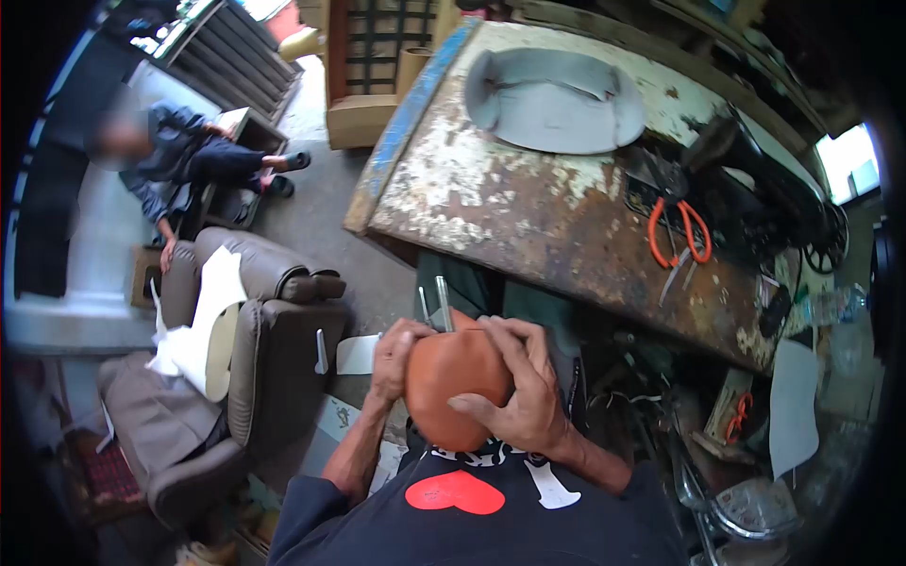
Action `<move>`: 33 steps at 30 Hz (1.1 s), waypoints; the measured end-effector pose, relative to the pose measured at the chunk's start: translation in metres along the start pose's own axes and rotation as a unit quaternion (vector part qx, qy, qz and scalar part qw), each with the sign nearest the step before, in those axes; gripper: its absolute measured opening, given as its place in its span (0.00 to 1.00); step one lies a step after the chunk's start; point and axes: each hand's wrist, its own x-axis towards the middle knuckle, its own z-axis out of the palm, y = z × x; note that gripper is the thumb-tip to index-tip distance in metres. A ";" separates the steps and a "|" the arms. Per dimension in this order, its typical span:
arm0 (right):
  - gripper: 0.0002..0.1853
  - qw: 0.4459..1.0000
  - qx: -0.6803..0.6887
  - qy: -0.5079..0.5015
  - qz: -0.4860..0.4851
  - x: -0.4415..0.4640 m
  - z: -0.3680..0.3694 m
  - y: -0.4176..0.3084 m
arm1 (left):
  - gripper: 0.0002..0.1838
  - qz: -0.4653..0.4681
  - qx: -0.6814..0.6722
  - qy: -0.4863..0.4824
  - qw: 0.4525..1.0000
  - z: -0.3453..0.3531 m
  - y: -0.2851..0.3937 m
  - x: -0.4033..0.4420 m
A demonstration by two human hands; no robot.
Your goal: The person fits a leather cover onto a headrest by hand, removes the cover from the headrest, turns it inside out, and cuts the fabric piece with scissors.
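Close to my chest I hold a rounded headrest (455,389) covered in orange-brown leather-like material. Two thin metal posts (443,300) stick out past its far end. My left hand (394,361) grips its left edge, the fingers curled over the far side. On the opposite side my right hand (525,389) clasps it, with the thumb lying across the near face and the fingers over the far edge. The undersides of the fingers are hidden.
A worn workbench (453,203) bears a grey curved shell (557,108), orange-handled pliers (675,231) and a black sewing machine (764,189). A brown armchair (274,368) stands left, white pieces (217,302) on it. Behind it a person (193,156) sits. Metal frames (698,500) lie lower right.
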 end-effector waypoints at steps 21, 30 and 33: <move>0.22 0.990 -0.050 0.002 0.131 0.031 -0.022 -0.015 | 0.16 0.104 0.056 -0.004 0.993 0.036 0.000 0.012; 0.37 0.961 -0.243 -0.124 0.051 0.014 -0.045 -0.021 | 0.23 0.026 -0.041 -0.344 0.938 0.066 -0.034 0.077; 0.34 0.899 -0.422 -0.114 -0.032 0.020 -0.048 -0.027 | 0.25 -0.003 -0.029 -0.372 0.928 0.073 -0.048 0.084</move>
